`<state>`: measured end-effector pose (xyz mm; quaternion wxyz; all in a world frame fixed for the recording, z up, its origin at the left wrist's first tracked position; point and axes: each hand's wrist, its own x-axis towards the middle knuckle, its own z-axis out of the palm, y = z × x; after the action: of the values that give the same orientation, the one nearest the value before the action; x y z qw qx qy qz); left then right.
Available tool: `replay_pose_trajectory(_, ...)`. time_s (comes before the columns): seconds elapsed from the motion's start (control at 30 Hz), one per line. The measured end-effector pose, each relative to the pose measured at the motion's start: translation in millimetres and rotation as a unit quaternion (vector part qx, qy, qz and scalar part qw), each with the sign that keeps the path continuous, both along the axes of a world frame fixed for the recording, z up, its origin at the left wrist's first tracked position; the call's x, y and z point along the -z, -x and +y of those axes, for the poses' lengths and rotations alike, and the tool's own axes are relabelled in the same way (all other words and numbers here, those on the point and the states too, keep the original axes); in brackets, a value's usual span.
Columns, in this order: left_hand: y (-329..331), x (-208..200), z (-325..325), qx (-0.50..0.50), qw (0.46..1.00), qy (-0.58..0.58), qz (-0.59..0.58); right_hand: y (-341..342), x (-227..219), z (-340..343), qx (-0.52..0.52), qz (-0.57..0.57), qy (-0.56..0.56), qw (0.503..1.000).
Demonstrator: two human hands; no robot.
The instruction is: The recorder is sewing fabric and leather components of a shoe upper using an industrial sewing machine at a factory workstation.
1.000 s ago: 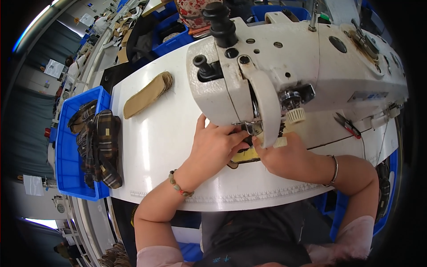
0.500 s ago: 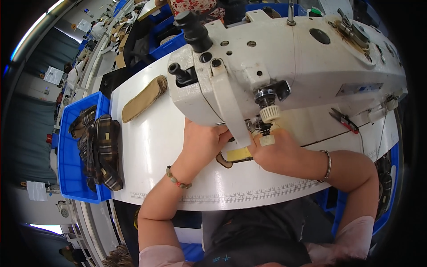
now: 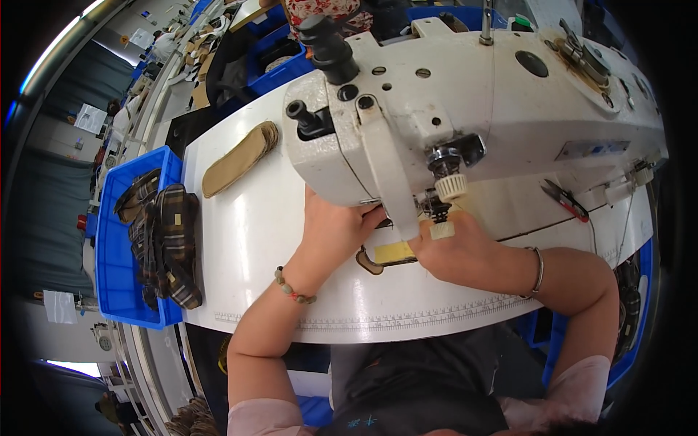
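Both hands are at work under the head of a white sewing machine (image 3: 327, 156). My left hand (image 3: 336, 227), a beaded bracelet on its wrist, pinches the dark edge of a fabric piece between thumb and fingers. A rounded tan end with dark edging (image 3: 369, 263) shows on the table between the hands; the machine hides the rest. My right hand (image 3: 454, 251), with a metal bangle behind it, is closed beside a yellow strip (image 3: 393, 252). Its fingertips are hidden behind the machine's knobs, so what they grip cannot be seen.
A stack of tan insoles (image 3: 240, 161) lies left on the white table (image 3: 254, 254). Beyond it a blue bin (image 3: 116, 269) holds plaid slipper pieces (image 3: 177, 232). Red-handled thread snips (image 3: 566, 200) lie behind my right forearm. A printed ruler (image 3: 378, 321) follows the front edge.
The whole view has shifted slightly, so the machine appears a little further right. Both hands keep nearly the same place and grip at the machine.
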<state>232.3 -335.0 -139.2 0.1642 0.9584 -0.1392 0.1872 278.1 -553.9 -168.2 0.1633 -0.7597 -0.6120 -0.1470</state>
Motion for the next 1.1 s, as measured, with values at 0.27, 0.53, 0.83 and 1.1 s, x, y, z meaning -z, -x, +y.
replay_pose_trajectory(0.27,-2,2,0,-0.009,1.0,0.008,-0.004,0,0,0,0.0,0.021,0.004,1.0)
replay_pose_trajectory(0.53,1,-4,-4,-0.022,0.999,-0.046,-0.02,-1,1,2,-0.024,0.039,-0.024,0.999)
replay_pose_trajectory(0.83,4,-12,-19,-0.052,0.996,-0.062,-0.039,10,-8,1,0.01,-0.026,-0.014,1.0)
replay_pose_trajectory(1.1,-3,8,13,0.015,0.999,0.03,-0.001,10,-7,5,0.01,0.004,-0.07,0.998)
